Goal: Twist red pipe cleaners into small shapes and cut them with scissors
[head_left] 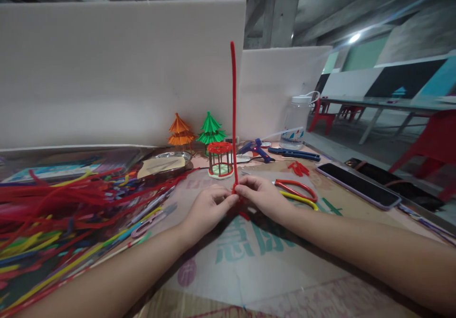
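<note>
A long red pipe cleaner [234, 104] stands upright in front of me, its lower end pinched between both hands. My left hand [213, 201] closes thumb and finger on that end from the left. From the right, my right hand [260, 193] grips it just beside, fingertips nearly touching the left ones. The bit between the fingertips is small and partly covered. Below them a short red piece [244, 216] lies on the table mat. Just behind the hands sits a small pavilion frame [220, 160] with a red top, brown posts and a pale green base.
Orange [181, 130] and green [210, 129] tiered roofs stand at the back. Loose pipe cleaners [71, 204] heap on the left. A glue gun [257, 150], blue-handled pliers [294, 154], red-and-yellow-handled pliers [297, 191], a phone [358, 185] and a water bottle [295, 121] lie or stand to the right.
</note>
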{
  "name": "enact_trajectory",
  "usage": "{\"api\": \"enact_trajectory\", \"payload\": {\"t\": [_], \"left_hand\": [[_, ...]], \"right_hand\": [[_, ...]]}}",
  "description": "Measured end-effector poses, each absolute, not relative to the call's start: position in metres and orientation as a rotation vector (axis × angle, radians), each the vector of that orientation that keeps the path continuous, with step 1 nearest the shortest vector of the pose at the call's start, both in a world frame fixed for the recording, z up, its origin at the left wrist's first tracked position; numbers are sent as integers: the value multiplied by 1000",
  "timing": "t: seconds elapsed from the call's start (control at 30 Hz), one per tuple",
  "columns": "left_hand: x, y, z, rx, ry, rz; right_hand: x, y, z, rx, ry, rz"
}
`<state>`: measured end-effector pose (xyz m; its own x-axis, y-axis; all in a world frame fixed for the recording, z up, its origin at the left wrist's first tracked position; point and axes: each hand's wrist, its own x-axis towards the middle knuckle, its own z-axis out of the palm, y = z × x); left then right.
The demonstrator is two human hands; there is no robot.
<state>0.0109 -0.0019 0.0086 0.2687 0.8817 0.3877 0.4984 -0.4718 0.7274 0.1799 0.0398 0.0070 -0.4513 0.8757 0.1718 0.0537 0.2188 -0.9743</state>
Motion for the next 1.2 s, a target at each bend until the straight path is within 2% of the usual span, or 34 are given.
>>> {"api": "enact_trajectory", "payload": {"t": [0.43,1.0,1.2], "left_hand": [[7,-1,5,2166,1228,1025],[5,-1,3,2153,1356,1188],[4,3,3,2224,1194,1087]], "right_hand": [[180,40,6,-844,-1691,1372],[182,40,5,-817,-1814,1321],[182,38,8,-825,-1753,1280]]}}
